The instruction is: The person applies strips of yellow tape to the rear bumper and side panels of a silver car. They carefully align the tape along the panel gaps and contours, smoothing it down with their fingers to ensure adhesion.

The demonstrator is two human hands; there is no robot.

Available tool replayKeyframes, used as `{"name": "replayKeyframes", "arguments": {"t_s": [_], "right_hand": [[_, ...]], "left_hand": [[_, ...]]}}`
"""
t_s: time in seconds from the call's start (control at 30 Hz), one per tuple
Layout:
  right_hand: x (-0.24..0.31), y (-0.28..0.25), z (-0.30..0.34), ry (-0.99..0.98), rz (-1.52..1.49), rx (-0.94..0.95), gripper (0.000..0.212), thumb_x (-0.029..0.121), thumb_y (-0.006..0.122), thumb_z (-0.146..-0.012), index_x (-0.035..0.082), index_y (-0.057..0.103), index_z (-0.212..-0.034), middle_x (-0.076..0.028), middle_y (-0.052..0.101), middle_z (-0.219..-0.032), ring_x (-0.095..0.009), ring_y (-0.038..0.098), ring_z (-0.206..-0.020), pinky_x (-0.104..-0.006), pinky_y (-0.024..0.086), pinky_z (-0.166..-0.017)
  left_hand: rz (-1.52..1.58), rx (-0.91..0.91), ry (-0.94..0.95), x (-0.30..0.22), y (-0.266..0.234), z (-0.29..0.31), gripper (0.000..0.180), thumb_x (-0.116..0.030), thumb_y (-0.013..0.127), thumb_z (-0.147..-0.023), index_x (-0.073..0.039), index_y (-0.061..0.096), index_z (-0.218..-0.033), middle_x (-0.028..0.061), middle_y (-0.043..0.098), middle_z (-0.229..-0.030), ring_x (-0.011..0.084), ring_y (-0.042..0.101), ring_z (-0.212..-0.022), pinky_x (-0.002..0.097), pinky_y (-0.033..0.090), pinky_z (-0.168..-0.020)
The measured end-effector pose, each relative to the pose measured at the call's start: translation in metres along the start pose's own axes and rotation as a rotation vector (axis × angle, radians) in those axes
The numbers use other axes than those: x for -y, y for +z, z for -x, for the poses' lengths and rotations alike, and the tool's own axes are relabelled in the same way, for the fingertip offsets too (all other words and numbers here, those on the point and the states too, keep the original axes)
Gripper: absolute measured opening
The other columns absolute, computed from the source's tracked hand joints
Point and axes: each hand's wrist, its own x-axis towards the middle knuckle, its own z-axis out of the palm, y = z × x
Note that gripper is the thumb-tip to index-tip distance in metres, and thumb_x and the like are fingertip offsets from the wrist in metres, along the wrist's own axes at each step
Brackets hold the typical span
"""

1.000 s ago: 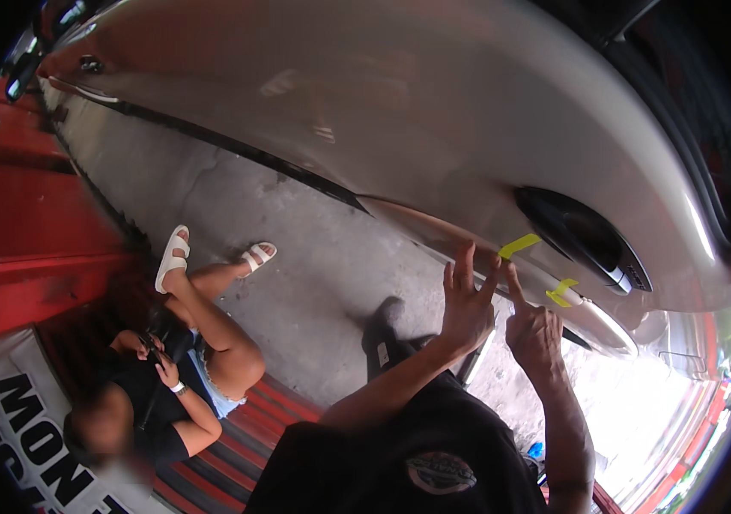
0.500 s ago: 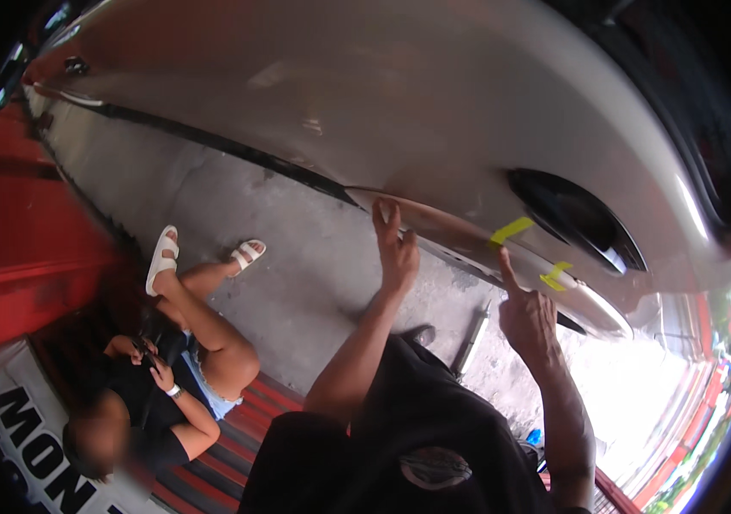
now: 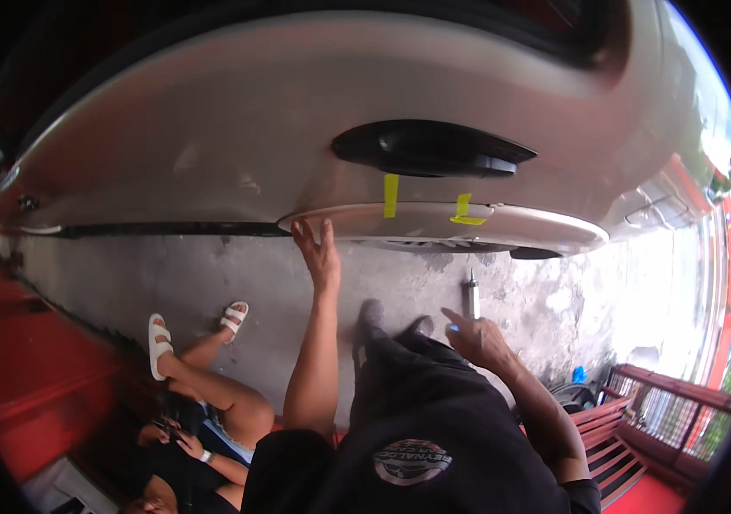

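Observation:
My left hand [image 3: 320,257] reaches up to the front end of a beige wheel-arch trim [image 3: 357,218] on the side of a beige car [image 3: 237,128]. Its fingers are spread, with the tips against the trim's edge. Two yellow tape strips, one upright [image 3: 391,197] and one L-shaped [image 3: 465,212], lie across the trim's upper edge. My right hand [image 3: 479,341] hangs below the trim, apart from it, index finger stretched out. A small blue spot shows by its fingers; I cannot make out what it is.
A caulking gun [image 3: 473,295] is on the concrete floor [image 3: 237,265] beyond my right hand. A black door handle [image 3: 434,147] sits above the tape. At the lower left a seated person [image 3: 185,463] holds a phone. A slatted bench [image 3: 609,445] stands at the lower right.
My right hand has dropped away from the tape toward me. My left hand stays at the trim's front end. The view has turned, so the car's side now runs nearly level.

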Motion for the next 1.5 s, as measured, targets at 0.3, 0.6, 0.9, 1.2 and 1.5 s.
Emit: {"name": "replayKeyframes", "arguments": {"t_s": [0.3, 0.6, 0.9, 1.2, 1.5], "right_hand": [[-0.148, 0.109, 0.128, 0.357, -0.209, -0.282, 0.055, 0.009, 0.064, -0.09, 0.005, 0.063, -0.145, -0.031, 0.074, -0.096, -0.05, 0.073, -0.093, -0.0548, 0.058, -0.081], [-0.212, 0.197, 0.207, 0.643, -0.399, -0.347, 0.051, 0.01, 0.062, -0.092, 0.005, 0.067, -0.143, -0.033, 0.074, -0.11, -0.048, 0.073, -0.105, -0.051, 0.056, -0.093], [-0.218, 0.233, 0.245, 0.867, -0.989, -0.644, 0.059, -0.001, 0.061, -0.087, 0.006, 0.063, -0.146, -0.027, 0.074, -0.12, -0.034, 0.075, -0.096, -0.0431, 0.058, -0.089], [-0.222, 0.293, 0.273, 0.797, -1.17, -0.929, 0.058, 0.008, 0.067, -0.088, 0.004, 0.064, -0.146, -0.025, 0.075, -0.124, -0.034, 0.073, -0.113, -0.0467, 0.055, -0.097], [-0.282, 0.436, 0.416, 1.519, -1.022, -0.741, 0.043, 0.009, 0.063, -0.088, 0.01, 0.077, -0.128, -0.026, 0.077, -0.114, -0.043, 0.074, -0.112, -0.0481, 0.058, -0.097]], "left_hand": [[-0.021, 0.05, 0.036, -0.013, 0.001, 0.0, 0.091, -0.058, 0.06, -0.108, 0.006, 0.03, -0.167, 0.0314, 0.014, -0.177, 0.0423, 0.016, -0.166, 0.0478, 0.021, -0.133], [0.172, -0.061, -0.156, -0.002, 0.009, -0.017, 0.063, -0.041, 0.069, -0.104, -0.008, 0.05, -0.154, 0.0161, 0.053, -0.153, 0.033, 0.049, -0.14, 0.0494, 0.037, -0.12], [-0.554, 0.625, -0.537, 0.092, -0.018, 0.065, 0.067, -0.038, 0.063, -0.107, -0.009, 0.041, -0.164, 0.0206, 0.057, -0.153, 0.0439, 0.059, -0.138, 0.0621, 0.047, -0.11], [-1.16, 1.595, 0.033, 0.063, 0.163, 0.276, 0.054, -0.027, 0.067, -0.107, 0.002, 0.059, -0.152, 0.0182, 0.072, -0.134, 0.0247, 0.072, -0.112, 0.0396, 0.059, -0.089], [-1.163, 1.652, -0.065, 0.067, 0.287, 0.288, 0.048, -0.025, 0.071, -0.103, -0.002, 0.067, -0.145, 0.0134, 0.079, -0.113, 0.0178, 0.074, -0.096, 0.0323, 0.058, -0.077]]}}
